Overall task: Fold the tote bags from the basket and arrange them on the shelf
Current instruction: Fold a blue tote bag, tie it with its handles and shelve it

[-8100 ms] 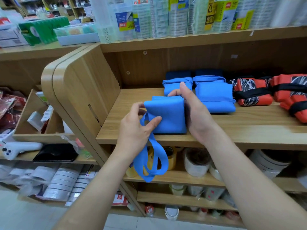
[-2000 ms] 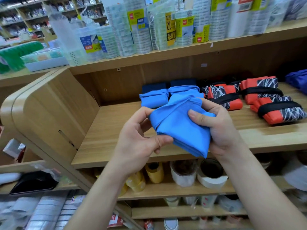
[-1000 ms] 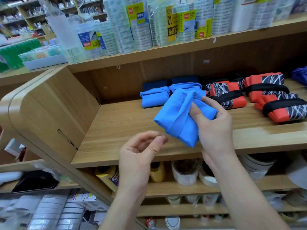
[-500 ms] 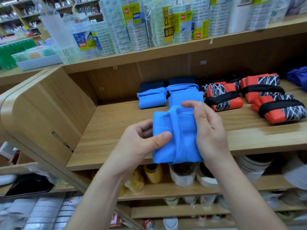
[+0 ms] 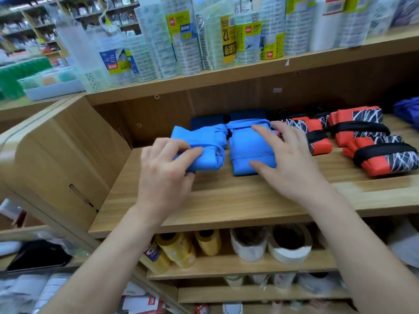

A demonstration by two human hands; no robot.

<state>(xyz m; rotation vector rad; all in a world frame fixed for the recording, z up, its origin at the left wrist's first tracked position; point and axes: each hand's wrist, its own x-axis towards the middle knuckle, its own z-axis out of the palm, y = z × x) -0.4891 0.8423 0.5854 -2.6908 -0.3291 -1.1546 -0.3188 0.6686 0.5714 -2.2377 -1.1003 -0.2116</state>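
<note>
Bright even light; edges motion-blurred, bowed by wide-angle distortion.

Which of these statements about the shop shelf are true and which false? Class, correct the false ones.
1. The left hand grips the left blue tote bag lying on the shelf. True.
2. The right hand pinches an orange-and-black bag. False: the right hand rests, fingers spread, on the right blue tote bag.
3. The orange-and-black bags lie right of the blue ones. True.
4. The shelf below holds more folded bags. False: the lower shelf holds tape rolls.
</note>
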